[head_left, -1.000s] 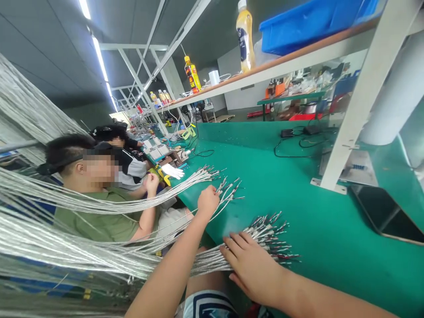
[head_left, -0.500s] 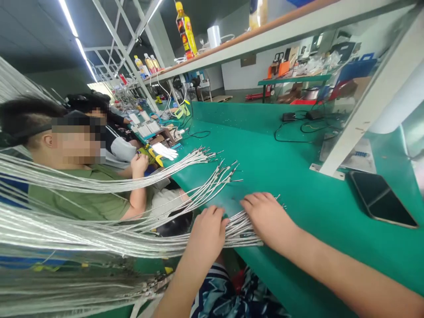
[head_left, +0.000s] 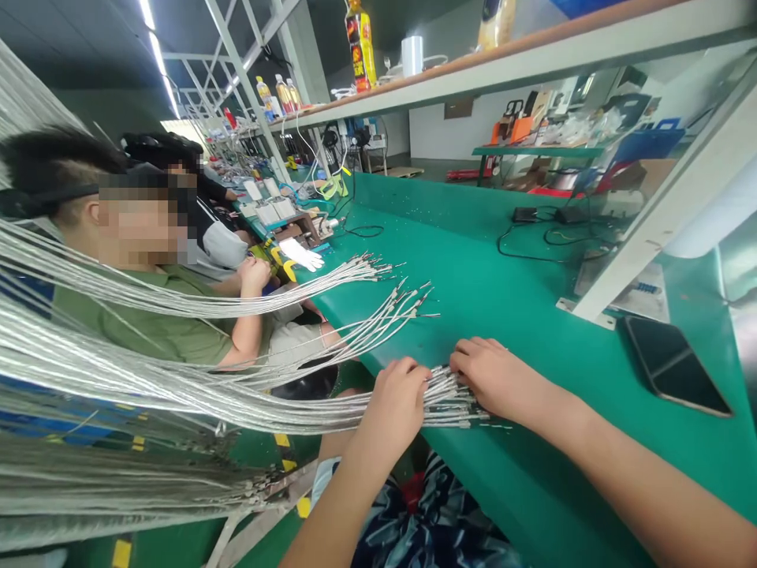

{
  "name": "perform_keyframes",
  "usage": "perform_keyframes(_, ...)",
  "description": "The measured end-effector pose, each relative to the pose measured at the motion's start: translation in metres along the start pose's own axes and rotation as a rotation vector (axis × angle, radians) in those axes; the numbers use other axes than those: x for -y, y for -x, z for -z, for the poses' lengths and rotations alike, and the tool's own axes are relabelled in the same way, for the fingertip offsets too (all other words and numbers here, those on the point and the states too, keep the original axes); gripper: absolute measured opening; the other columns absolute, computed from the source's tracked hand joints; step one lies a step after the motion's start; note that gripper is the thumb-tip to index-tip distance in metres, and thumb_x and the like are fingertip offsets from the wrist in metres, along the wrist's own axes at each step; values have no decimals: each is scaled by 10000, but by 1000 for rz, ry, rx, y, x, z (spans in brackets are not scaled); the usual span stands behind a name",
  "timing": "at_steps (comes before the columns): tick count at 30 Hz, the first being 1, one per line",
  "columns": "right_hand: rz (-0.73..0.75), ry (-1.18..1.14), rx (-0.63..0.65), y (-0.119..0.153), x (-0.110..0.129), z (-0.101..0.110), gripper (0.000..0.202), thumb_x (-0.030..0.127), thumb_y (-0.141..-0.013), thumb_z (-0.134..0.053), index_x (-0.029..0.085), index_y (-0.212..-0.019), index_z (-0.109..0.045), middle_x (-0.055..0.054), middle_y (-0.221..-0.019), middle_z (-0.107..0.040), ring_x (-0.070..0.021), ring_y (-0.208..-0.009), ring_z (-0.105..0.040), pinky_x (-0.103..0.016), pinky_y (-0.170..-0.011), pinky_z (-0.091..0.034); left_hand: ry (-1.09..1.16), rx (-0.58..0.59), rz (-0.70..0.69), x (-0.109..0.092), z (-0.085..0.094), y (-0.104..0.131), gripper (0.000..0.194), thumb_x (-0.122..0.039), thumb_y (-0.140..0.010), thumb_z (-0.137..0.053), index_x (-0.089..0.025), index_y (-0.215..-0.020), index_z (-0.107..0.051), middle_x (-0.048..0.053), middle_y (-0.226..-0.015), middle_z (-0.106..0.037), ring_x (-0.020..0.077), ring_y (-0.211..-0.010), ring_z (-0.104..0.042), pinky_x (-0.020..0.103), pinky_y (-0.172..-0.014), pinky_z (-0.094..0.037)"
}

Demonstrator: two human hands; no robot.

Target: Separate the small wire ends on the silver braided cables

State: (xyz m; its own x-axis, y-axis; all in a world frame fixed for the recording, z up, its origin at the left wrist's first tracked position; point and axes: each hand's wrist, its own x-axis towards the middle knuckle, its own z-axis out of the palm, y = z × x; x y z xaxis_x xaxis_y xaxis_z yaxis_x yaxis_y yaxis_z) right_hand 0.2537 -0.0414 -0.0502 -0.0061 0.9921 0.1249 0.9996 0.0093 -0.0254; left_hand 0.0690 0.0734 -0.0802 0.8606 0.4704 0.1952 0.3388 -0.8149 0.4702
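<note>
Both hands (head_left: 438, 388) on nearest cable bundle (head_left: 331, 413); grip seemingly loose.

"Can we read any lettering here?"

"No, not a word or number we can be sure of. The tall drink bottle (head_left: 360, 49) on the shelf (head_left: 449, 83) has a yellow, red and dark label with pale marks (bold ones, yet too blurred for us to spell out)."

"And the pale-yellow drink bottle (head_left: 495, 28), cut off by the top edge?"

"We see a dark patch on its label, with nothing legible on it."

"How about the small drink bottles (head_left: 284, 93) farther along that shelf?"

"We can make out coloured labels there, but their print is too small for us to read."
</note>
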Motion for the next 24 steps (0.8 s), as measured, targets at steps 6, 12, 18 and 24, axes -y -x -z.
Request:
perform_keyframes(6, 61, -93, -69, -4, -1, 21, 260, -55, -839, -542, 160, -944, -645, -88, -944, -652, -256, -936, -567, -387, -821, -383, 205, -81, -21, -14, -5, -1, 166, -237, -1025, -506, -218, -1116, -643, 77, -1070, -632, 273, -1029, -586, 399, -903, -469)
perform_keyframes(12, 132, -658, -353, 0, 3, 50, 212, 240, -960, -702, 292, -1157, -646, -28, -1077, -686, -223, -1055, -604, -391, -963, -453, 462, -194, -7, -35, 7, 7, 180, -270, -1062, -454, -226, -1027, -625, 26, -934, -673, 196, -873, -616, 304, -776, -444)
perform_keyframes(18, -116, -1526, -300, -1, 34, 44, 296, 278, -929, -742, 254, -1192, -610, -22, -990, -633, -143, -765, -635, -284, -691, -538, 725, -164, 119, -40, 9, 36, 260, -330, -1096, -377, -212, -1027, -597, -57, -642, -493, 117, -575, -492, 237, -576, -374)
perform_keyframes(24, -229, -1740, -199, -10, 57, 34, 321, 392, -871, -793, 213, -1082, -630, -13, -888, -639, -136, -665, -619, -291, -629, -554, 884, -94, 183, -37, 13, 49, 361, -378, -1104, -351, -203, -833, -513, -58, -606, -467, 104, -553, -438, 240, -571, -340)
